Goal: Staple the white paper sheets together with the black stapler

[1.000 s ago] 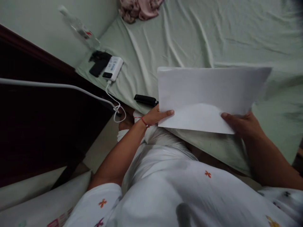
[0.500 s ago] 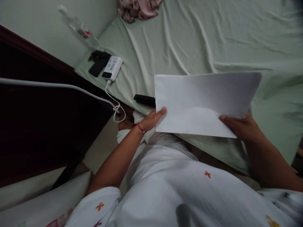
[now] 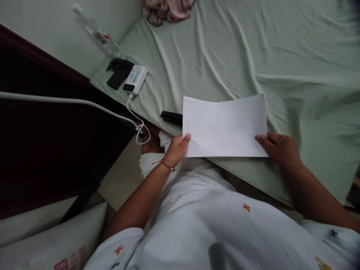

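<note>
Drawn leftward since the earlier head frame: right end of the white paper (image 3: pixel 222 129), now looking shorter. Gripped at its left edge by the left hand (image 3: pixel 177 150), at its right by the right hand (image 3: pixel 283 149), over the green-covered surface's (image 3: pixel 317 48) near edge. Bent slightly midway, folded or not impossible to tell; not yet laid down.

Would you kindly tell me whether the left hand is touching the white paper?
Touching: the head view shows the left hand holding the white paper by its left edge, near the lower corner.
</note>
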The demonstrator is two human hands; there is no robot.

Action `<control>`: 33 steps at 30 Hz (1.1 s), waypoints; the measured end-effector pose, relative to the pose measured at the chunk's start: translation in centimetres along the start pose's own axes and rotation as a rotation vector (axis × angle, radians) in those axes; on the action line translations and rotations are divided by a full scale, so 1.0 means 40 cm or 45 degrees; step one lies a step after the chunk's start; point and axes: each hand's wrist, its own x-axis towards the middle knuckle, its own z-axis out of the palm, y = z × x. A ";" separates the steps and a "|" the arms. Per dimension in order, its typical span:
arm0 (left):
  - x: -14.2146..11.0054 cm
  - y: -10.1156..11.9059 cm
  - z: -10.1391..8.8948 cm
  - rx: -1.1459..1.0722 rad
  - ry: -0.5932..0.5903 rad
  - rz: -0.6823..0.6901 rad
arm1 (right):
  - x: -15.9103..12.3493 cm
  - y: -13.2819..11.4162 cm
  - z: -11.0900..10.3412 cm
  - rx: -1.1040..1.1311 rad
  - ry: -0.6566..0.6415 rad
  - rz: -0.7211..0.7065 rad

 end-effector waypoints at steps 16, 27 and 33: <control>-0.030 0.047 0.003 -0.149 -0.077 0.011 | -0.052 -0.014 -0.027 0.957 -0.467 0.580; -0.047 0.049 0.012 -0.419 -0.263 -0.360 | -0.058 -0.013 -0.007 0.898 -0.330 0.486; -0.062 0.051 -0.006 -0.262 -0.481 -0.290 | -0.056 -0.040 -0.022 1.022 -0.337 0.572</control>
